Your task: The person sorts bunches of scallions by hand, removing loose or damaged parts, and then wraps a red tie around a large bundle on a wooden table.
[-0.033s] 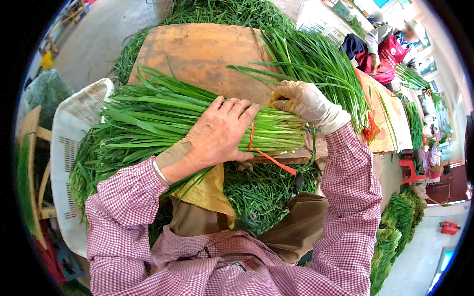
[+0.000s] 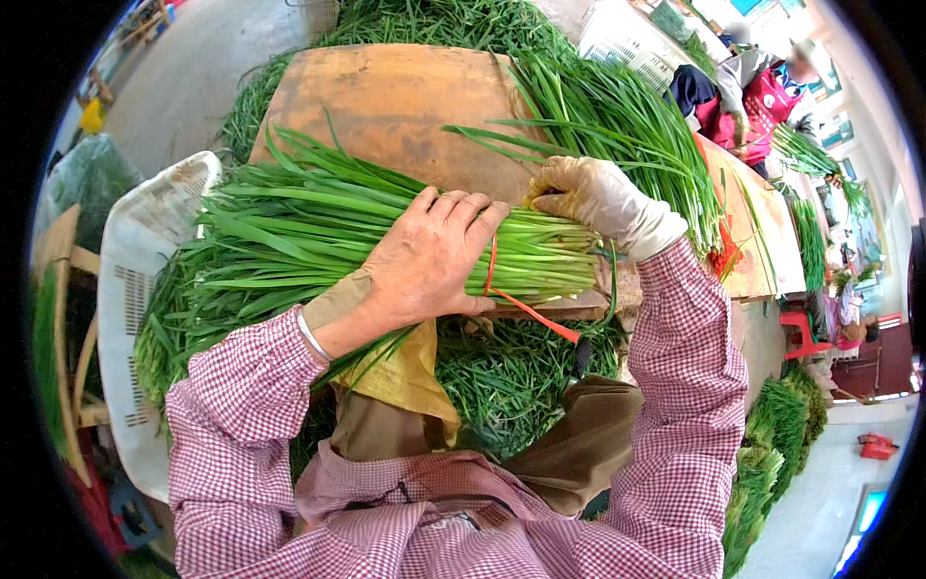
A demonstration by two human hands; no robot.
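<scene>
A thick bunch of garlic chives (image 2: pixel 318 232) lies across the wooden board, leaves to the left and pale cut stems to the right. My bare left hand (image 2: pixel 434 253) is clasped over its middle, thumb at the near side and fingers on top. Just right of these fingers, a red tie (image 2: pixel 526 309) goes around the stems, its loose end hanging toward me. My right hand (image 2: pixel 603 203), in a soiled whitish glove, is closed at the far side of the stems. Its fingertips are curled inward, hiding whatever they pinch.
Loose chives (image 2: pixel 617 125) are heaped on the board's (image 2: pixel 395 96) right side, near more red ties (image 2: pixel 723 253). A white plastic crate (image 2: pixel 125 280) stands at my left. Cut greens (image 2: pixel 511 386) lie below the board. Far right, a co-worker in a red apron (image 2: pixel 769 101) handles greens.
Both my hands and the bunch stay in place. The co-worker's arm at the far right has shifted slightly.
</scene>
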